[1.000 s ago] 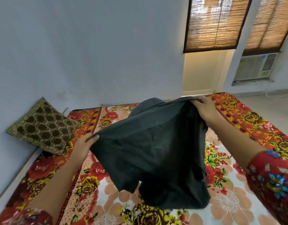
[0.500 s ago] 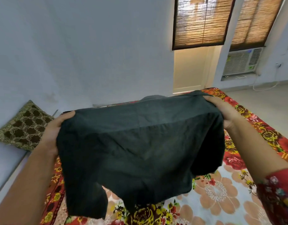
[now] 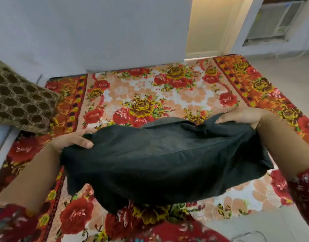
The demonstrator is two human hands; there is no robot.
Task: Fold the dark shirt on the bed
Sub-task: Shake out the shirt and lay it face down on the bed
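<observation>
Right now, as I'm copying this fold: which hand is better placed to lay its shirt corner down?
Likely the left hand: the dark fabric shirt sags lowest there, toward the red floral bedspread; the right hand reaches farther.

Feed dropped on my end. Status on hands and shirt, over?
Left hand grips left edge of dark shirt, right hand the right edge. Shirt held spread over bed. Pillow at left, apart from shirt.

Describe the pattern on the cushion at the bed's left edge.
Olive-brown cushion with a pale lattice of linked rings, clearest in the head view.
</observation>
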